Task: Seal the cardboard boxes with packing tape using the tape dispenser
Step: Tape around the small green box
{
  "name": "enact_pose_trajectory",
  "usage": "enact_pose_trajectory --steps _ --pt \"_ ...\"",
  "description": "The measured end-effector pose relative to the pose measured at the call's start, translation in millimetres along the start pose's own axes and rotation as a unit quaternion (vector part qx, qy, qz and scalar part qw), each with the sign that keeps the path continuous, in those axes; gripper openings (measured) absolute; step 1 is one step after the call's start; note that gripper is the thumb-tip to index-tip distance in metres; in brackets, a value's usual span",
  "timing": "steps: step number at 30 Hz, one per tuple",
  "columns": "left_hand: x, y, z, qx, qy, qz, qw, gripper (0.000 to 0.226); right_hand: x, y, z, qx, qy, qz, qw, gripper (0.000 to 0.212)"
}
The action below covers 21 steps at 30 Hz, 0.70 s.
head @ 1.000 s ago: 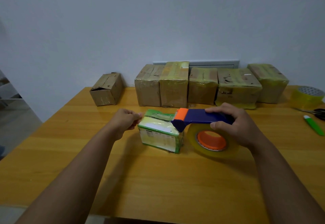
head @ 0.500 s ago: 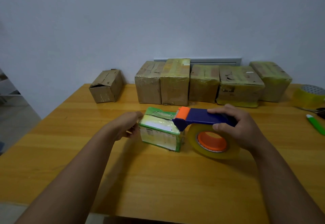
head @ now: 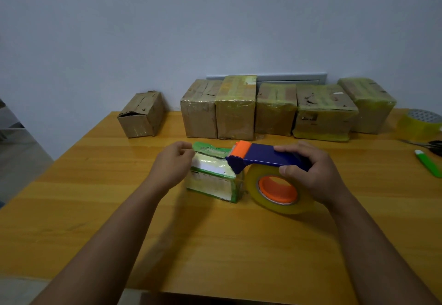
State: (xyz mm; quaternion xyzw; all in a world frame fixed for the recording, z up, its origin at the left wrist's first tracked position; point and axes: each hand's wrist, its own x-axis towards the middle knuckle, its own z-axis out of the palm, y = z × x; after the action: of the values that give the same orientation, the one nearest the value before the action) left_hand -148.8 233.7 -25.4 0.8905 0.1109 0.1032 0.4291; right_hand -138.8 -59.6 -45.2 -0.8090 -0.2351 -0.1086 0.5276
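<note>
Two hands: both reach over the yellow wooden worktop (head: pixel 100 209) in the head view, the only view.
Left hand (head: pixel 173 164): its grip is closed on the left end of the small green-and-white printed box (head: pixel 211 181), fingers curled at the box's upper left edge beside the raised green flap (head: pixel 210 151).
Right hand (head: pixel 308 173): its grip is wrapped round the dark blue handle of the blue-and-orange tape dispenser (head: pixel 259 157), fingers over the top, thumb on the near side.
Dispenser: its orange nose rests at the box's upper right corner; the roll of clear yellowish tape on an orange hub (head: pixel 275 191) hangs beneath, just beside the box's right end.
Box: near the worktop's middle, glossy with tape on top.
Back row: five brown cardboard boxes wrapped in yellowish tape (head: pixel 275 110) stand side by side against the wall.
Apart, left: one plain brown cardboard box (head: pixel 141 115), its near end gaping.
Right edge: spare roll of yellowish tape (head: pixel 418 122), black-handled scissors (head: pixel 433 145), green utility knife (head: pixel 429 163).
</note>
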Motion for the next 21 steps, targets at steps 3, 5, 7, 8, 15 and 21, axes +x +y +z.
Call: enact_pose_trajectory --steps 3,5,7,8,15,21 --pt "6 -6 -3 0.148 0.013 0.034 0.988 0.035 3 -5 22 0.005 0.018 -0.008 1.0 0.046" --pt "5 -13 1 0.242 0.042 0.106 0.964 0.041 7 -7 37 0.004 0.022 -0.013 1.0 0.047" --pt "-1 -20 6 0.247 0.027 0.179 0.952 0.051 10 -7 47 0.005 0.023 -0.009 1.0 0.048" --pt "-3 -22 8 0.246 0.005 0.204 0.948 0.056 10 -7 50 0.006 0.025 -0.006 1.0 0.05" --pt "-5 -39 12 0.3 -0.045 0.236 0.923 0.075 8 -6 46 0.016 -0.004 0.005 1.0 0.043" --pt "-9 -39 10 0.348 -0.053 0.232 0.907 0.089 9 -8 40 0.022 -0.013 0.011 1.0 0.042"
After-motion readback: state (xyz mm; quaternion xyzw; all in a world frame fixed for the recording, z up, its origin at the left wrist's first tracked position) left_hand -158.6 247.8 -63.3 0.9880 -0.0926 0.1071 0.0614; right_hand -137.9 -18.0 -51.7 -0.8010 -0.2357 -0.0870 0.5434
